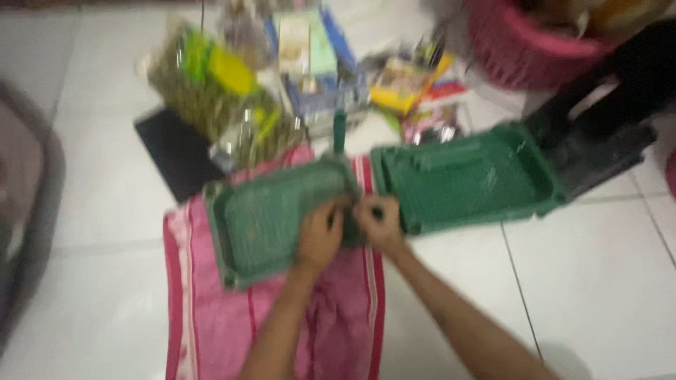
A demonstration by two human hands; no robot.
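Note:
The picture is blurred. A green plastic case lies open on the floor in two halves: the left half [257,218] rests on a pink striped cloth [211,324], the right half [472,179] on white tiles. My left hand [320,236] and my right hand [380,222] meet at the join between the halves, fingers curled there. Both hands touch the case's middle edge; what exactly they pinch is too blurred to tell.
Behind the case lie a black flat pad [176,151], green-yellow packets [211,88], a blue box with cartons [317,63] and colourful wrappers [415,84]. A pink basket [528,49] and a black object [605,119] stand at the back right. A dark grey rim [35,204] is at left.

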